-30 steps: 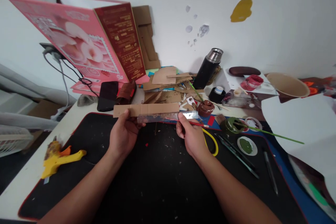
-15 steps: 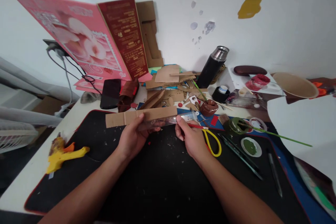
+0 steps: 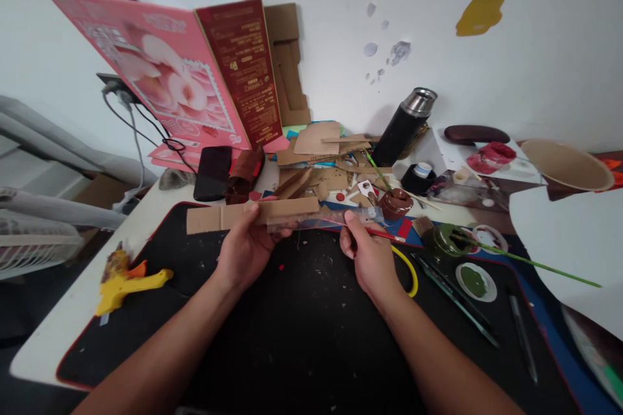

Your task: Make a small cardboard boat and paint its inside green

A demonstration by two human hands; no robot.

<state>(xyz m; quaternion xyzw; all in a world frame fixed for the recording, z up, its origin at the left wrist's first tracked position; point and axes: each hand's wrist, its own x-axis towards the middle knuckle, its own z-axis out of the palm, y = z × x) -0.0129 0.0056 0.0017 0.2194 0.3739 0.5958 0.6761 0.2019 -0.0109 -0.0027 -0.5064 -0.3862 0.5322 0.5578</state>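
My left hand (image 3: pixel 246 243) is closed on a long brown cardboard strip (image 3: pixel 214 216), held level above the black mat (image 3: pixel 292 331). A clear plastic ruler (image 3: pixel 324 218) lies along the strip's lower right edge. My right hand (image 3: pixel 370 256) pinches the ruler's right part between thumb and fingers. A thin red-handled brush (image 3: pixel 389 235) lies just past my right hand, and yellow-handled scissors (image 3: pixel 411 272) rest on the mat beside its wrist.
A yellow glue gun (image 3: pixel 126 279) lies at the mat's left edge. Cardboard scraps (image 3: pixel 316 162), a black flask (image 3: pixel 403 126), brown and green paint pots (image 3: pixel 440 240), a large pink box (image 3: pixel 170 71), a paper bowl (image 3: pixel 567 165) and white paper (image 3: pixel 569 233) crowd the back and right.
The strip has slid left relative to the ruler, so more of it sticks out past my left hand. The whole view has shifted a little to the right.
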